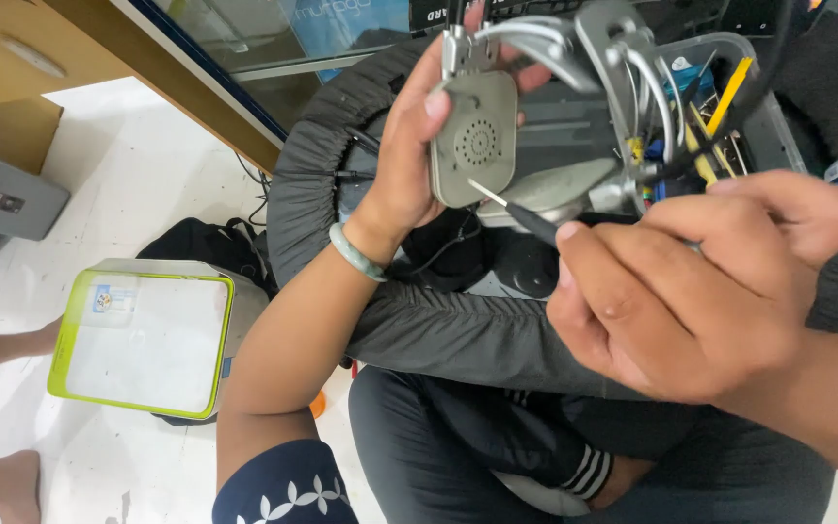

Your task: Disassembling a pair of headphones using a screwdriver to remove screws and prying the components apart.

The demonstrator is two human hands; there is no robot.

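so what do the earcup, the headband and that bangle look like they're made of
Earcup: looks like matte grey-beige plastic, dull and even, with moulded round holes. Headband: probably metal or silver-painted plastic; it shows bright glints. Bangle on the left hand's wrist: pale green, smooth and glossy, perhaps jade or glass.

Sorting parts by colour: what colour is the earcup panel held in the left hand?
Grey-beige earcup panel, clearest in the head view.

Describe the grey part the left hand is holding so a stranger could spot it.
Start at the left hand with the green bangle. It holds up a flat grey rounded plate. A ring of small holes in its middle sets it apart, and the screwdriver tip touches its lower edge.
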